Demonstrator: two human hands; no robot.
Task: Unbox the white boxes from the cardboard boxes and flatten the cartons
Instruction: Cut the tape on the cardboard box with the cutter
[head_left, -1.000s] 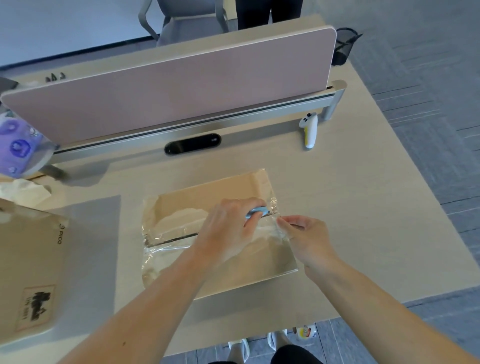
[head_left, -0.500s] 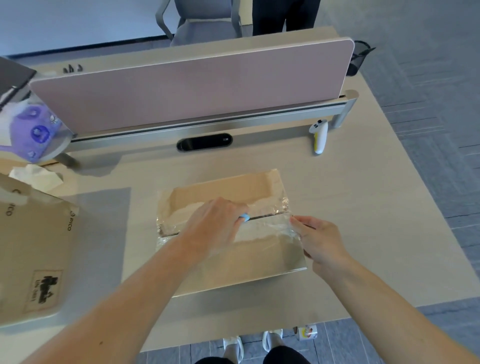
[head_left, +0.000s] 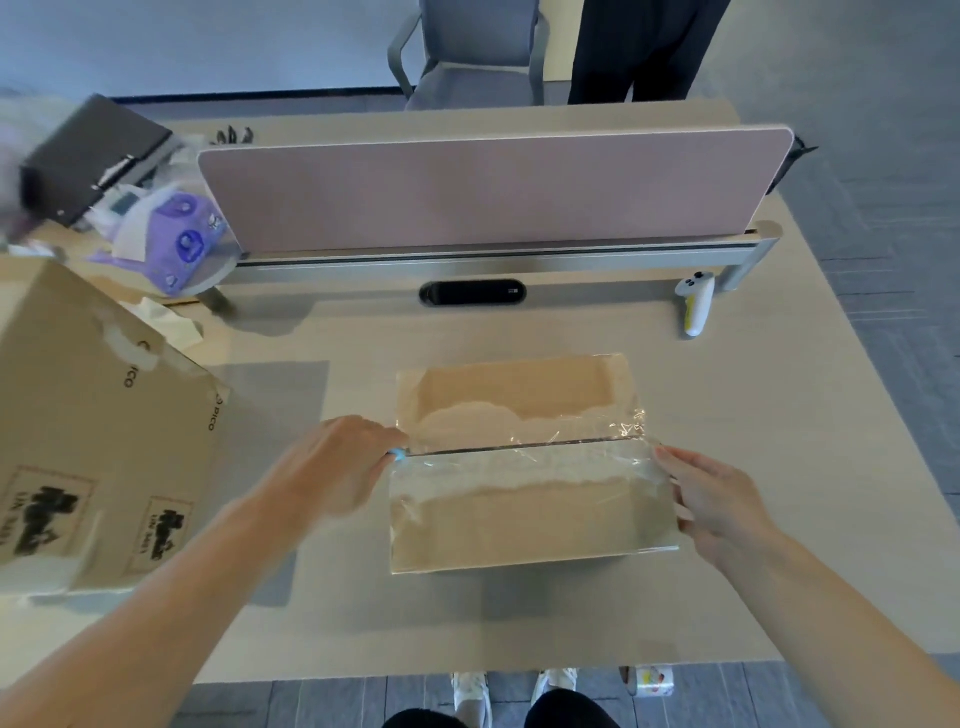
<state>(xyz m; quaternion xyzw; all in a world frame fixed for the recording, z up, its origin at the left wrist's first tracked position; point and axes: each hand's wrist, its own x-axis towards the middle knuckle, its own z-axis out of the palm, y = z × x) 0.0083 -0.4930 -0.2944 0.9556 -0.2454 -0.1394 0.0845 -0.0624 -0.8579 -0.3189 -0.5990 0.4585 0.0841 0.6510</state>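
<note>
The taped carton (head_left: 524, 519) lies in the middle of the desk (head_left: 779, 415), where the left hand's (head_left: 332, 467) grip pinches a blue cutter (head_left: 399, 454) at the left end of the seam (head_left: 519, 448), while the right hand (head_left: 717, 499), fingers straight, braces the right end against sliding.

The cardboard box (head_left: 524, 519) sits at the centre of the worktop (head_left: 753, 415). The left hand (head_left: 332, 467) holds a small tool (head_left: 399, 454) at the box's left edge; the right hand (head_left: 722, 499) touches its right edge. A larger carton (head_left: 104, 441) lies to the left. Behind the box, an oblong device (head_left: 472, 293) and, to its right, a controller (head_left: 696, 306) lie before the divider panel (head_left: 493, 192). A chair (head_left: 467, 67) stands beyond.
</note>
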